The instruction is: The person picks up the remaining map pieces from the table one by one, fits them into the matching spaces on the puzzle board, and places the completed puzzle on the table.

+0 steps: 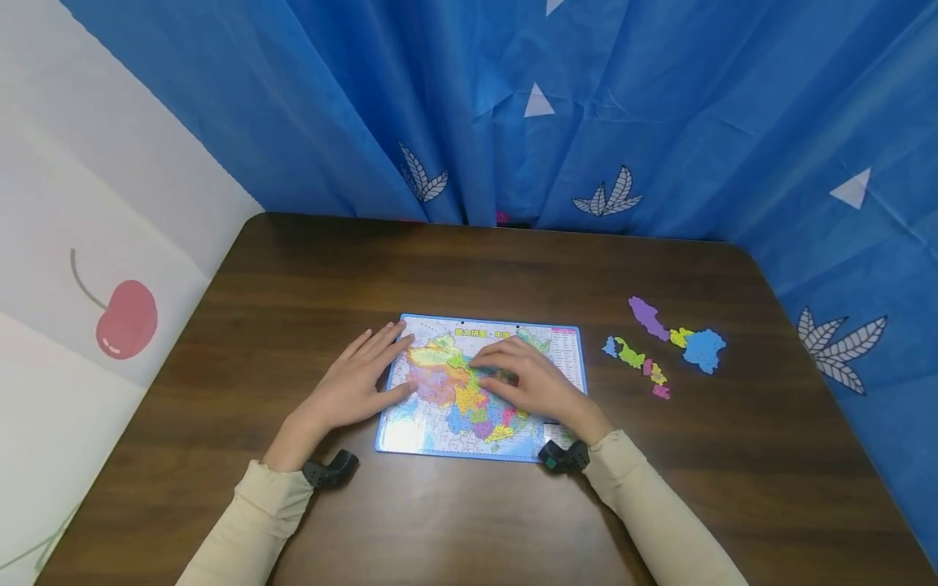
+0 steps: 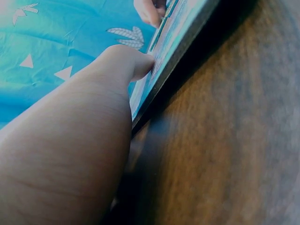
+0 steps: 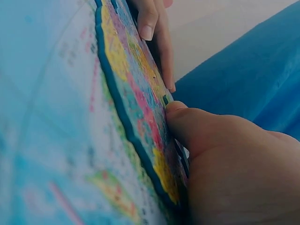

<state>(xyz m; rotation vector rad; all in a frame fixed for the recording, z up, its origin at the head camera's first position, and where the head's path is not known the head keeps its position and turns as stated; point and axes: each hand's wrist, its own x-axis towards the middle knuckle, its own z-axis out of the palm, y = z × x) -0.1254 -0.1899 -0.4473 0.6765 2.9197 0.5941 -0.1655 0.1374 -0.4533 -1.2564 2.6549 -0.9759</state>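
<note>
A map jigsaw board (image 1: 403,435) with a blue rim lies on the table, many coloured pieces fitted across its middle. My left hand (image 1: 355,382) rests spread on the board's left edge, its thumb (image 2: 143,65) touching the surface. Over the board's centre, my right hand (image 1: 529,376) bends its fingers and thumb around a small green puzzle piece (image 1: 501,373), mostly hidden under the hand. In the right wrist view, the right thumb (image 3: 187,124) meets a dark green edge close over the fitted pieces (image 3: 149,117).
Right of the board lie loose puzzle pieces: a purple one (image 1: 648,317), a large blue one (image 1: 705,351), a green one (image 1: 629,353) and several smaller ones. A blue curtain (image 1: 469,106) hangs behind the brown table (image 1: 330,260); a white wall panel (image 1: 44,203) stands left.
</note>
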